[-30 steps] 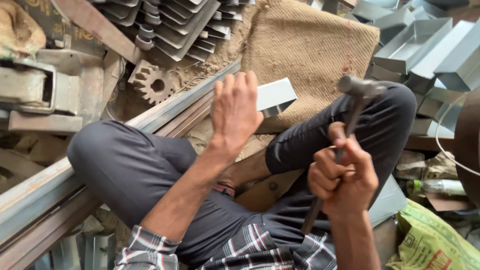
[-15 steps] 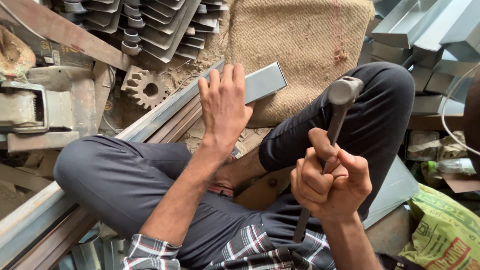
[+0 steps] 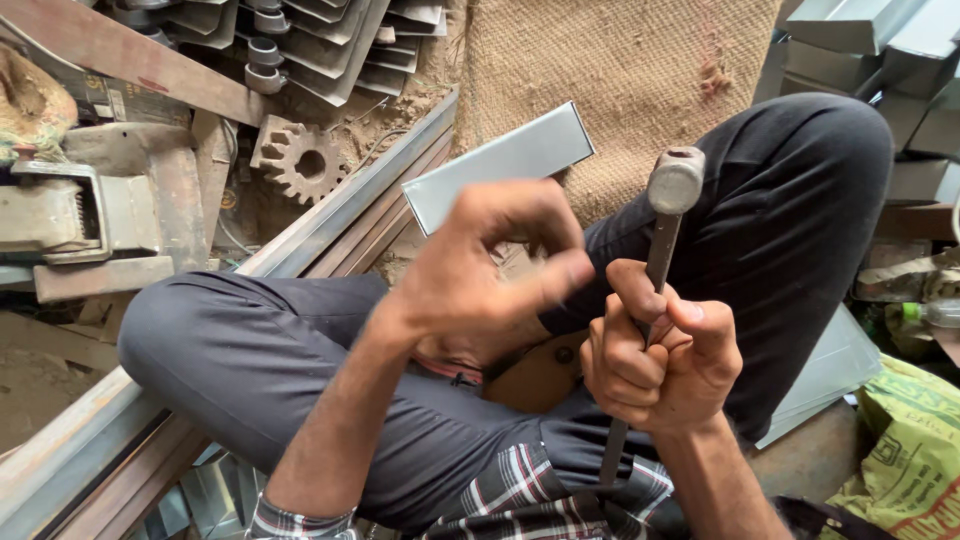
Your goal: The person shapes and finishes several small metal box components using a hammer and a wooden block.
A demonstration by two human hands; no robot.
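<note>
My right hand (image 3: 660,360) grips the thin metal handle of a hammer (image 3: 675,180), whose grey head points up in front of my right knee. My left hand (image 3: 495,265) hovers blurred above my lap with its fingers curled loosely and nothing in it. Just beyond it a folded grey sheet-metal piece (image 3: 500,165) lies across a long steel rail (image 3: 340,215). I sit cross-legged in dark trousers and a checked shirt.
A burlap sack (image 3: 620,70) covers the ground ahead. At the left stand a rusty gear (image 3: 300,160), a vise-like machine (image 3: 80,215) and stacked metal channels (image 3: 330,40). More folded metal boxes (image 3: 880,60) pile at the right, above a yellow-green bag (image 3: 910,450).
My left hand has come off the sheet-metal piece and pulled back toward me. The hammer has stayed upright in my right hand, and the view has shifted slightly.
</note>
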